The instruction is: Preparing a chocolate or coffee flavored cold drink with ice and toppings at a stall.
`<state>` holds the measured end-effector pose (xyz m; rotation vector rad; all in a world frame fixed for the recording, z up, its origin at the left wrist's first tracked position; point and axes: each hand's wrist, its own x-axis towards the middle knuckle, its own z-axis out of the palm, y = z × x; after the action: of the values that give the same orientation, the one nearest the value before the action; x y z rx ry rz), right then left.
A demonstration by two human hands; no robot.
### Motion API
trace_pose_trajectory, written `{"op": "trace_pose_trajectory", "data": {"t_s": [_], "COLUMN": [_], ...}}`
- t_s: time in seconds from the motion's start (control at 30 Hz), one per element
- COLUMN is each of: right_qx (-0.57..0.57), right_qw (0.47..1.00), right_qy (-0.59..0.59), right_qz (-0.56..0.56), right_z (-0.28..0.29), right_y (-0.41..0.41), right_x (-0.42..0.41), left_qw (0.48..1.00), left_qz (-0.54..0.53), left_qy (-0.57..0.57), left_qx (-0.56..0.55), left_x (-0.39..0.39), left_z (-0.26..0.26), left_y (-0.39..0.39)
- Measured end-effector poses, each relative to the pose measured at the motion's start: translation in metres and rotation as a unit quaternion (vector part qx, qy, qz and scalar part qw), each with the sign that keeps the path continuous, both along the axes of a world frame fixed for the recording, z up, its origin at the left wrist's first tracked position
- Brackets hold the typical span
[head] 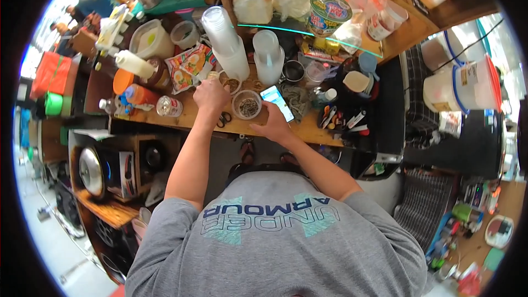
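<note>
My left hand (211,94) is curled around a small object with a yellowish top (213,75), mostly hidden by the fingers. Just right of that hand is a clear round container (232,85) with brown contents. A clear plastic tub (247,104) holding dark, dry-looking bits stands near the counter's front edge. My right hand (273,123) curves beside this tub, thumb and fingers apart; whether the fingertips touch its rim is unclear. Black-handled scissors (224,119) lie between my forearms, left of the tub. A smartphone (277,103) with a lit screen rests behind my right hand.
Stacked plastic cups (229,49) rise behind my left hand, with noodle packets (189,66) beside them. A glass jar (169,106) and squeeze bottles (138,94) crowd the left. A grey cloth (296,101) and marker pens (357,119) are rightward, below a glass shelf (284,29).
</note>
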<state>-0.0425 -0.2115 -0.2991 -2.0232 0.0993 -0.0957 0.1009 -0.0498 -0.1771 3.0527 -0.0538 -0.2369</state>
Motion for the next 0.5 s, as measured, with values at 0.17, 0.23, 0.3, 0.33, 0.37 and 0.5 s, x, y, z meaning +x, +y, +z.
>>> {"op": "trace_pose_trajectory", "data": {"t_s": [0.17, 0.23, 0.3, 0.33, 0.37, 0.5], "right_qx": [0.054, 0.07, 0.089, 0.094, 0.098, 0.057], "right_qw": [0.995, 0.991, 0.988, 0.986, 0.985, 0.986], "right_qy": [-0.059, -0.066, -0.068, -0.07, -0.072, -0.084], "right_qz": [-0.052, -0.091, -0.107, -0.115, -0.123, -0.133], "right_z": [0.006, -0.001, -0.007, -0.009, -0.012, -0.015], "right_y": [0.033, 0.041, 0.047, 0.049, 0.049, 0.048], "right_x": [0.024, 0.03, 0.033, 0.033, 0.032, 0.03], "left_qw": [0.997, 0.995, 0.993, 0.992, 0.991, 0.984], "left_qz": [-0.064, -0.084, -0.101, -0.107, -0.112, -0.174], "left_qy": [0.035, 0.042, 0.047, 0.048, 0.049, 0.023], "left_qx": [0.027, 0.039, 0.049, 0.049, 0.05, 0.015], "left_x": [0.017, 0.021, 0.023, 0.025, 0.027, 0.04], "left_z": [0.001, 0.007, 0.008, 0.007, 0.006, -0.026], "left_y": [0.009, 0.011, 0.012, 0.013, 0.015, 0.028]}}
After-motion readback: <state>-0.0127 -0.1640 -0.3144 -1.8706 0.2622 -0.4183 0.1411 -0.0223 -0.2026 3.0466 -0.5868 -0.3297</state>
